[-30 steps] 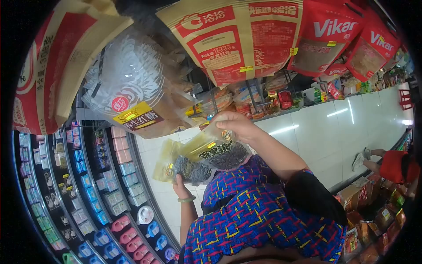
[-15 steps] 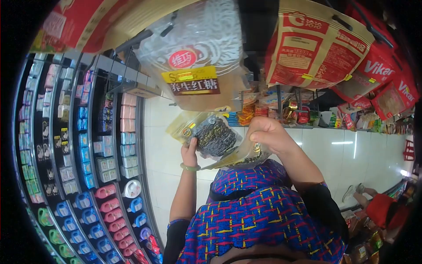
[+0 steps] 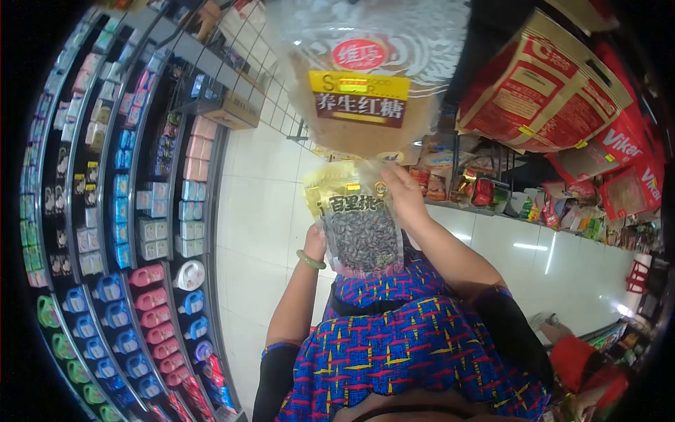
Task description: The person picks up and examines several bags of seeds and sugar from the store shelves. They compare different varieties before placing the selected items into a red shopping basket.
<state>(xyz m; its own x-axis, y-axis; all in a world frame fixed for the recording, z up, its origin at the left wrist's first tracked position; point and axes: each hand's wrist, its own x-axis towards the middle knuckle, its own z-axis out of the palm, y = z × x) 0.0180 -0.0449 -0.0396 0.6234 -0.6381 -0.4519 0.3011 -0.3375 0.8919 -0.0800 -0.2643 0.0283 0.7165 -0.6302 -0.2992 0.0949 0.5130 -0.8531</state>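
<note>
A clear-fronted bag of dark seeds (image 3: 362, 235) hangs upright in front of my body, its printed face towards me. My right hand (image 3: 404, 190) pinches its top right corner. Behind it, a second seed bag (image 3: 315, 184) with a gold edge shows only along its left and top side. My left hand (image 3: 316, 243), with a green bangle on the wrist, grips that rear bag by the left edge; most of its fingers are hidden behind the bags. Just above both, a large brown sugar bag (image 3: 365, 91) hangs from the rack, close to my right hand.
Red-and-tan snack bags (image 3: 545, 91) and red Vikar bags (image 3: 622, 151) hang at upper right. Shelves of detergent bottles (image 3: 151, 302) and boxed goods line the left. A person in a red sleeve (image 3: 580, 362) is at lower right. Pale tiled floor (image 3: 249, 190) lies between.
My right hand has lifted the front seed bag and turned its face upright over the other one. My left hand has gone lower behind the bags. The view has shifted, so the sugar bag looks nearer.
</note>
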